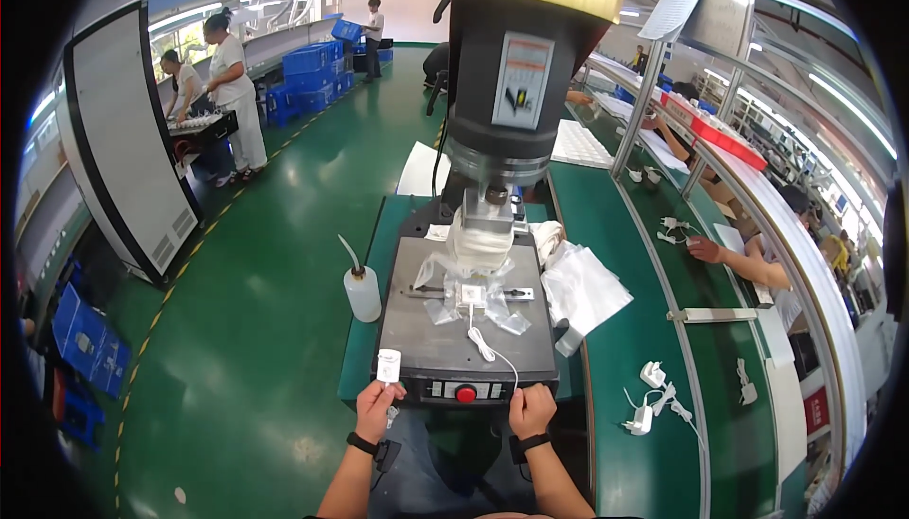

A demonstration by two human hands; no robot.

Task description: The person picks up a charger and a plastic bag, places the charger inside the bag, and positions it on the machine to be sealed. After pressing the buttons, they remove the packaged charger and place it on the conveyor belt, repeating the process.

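Note:
My left hand is closed round the lower end of a white power adapter, at the left front corner of a bench press machine. Part of its white cable shows below the fingers. Curled like a fist, my right hand rests against the right end of the machine's front panel; what its fingers hold or press is hidden. A second white adapter lies on the metal plate under the press head, among clear plastic film. Its white cable runs down toward my right hand.
A red button sits mid-panel. Left of the machine stands a squeeze bottle; clear plastic bags lie to its right. More adapters rest on the green bench. A co-worker's hand reaches over the conveyor. People stand at far left.

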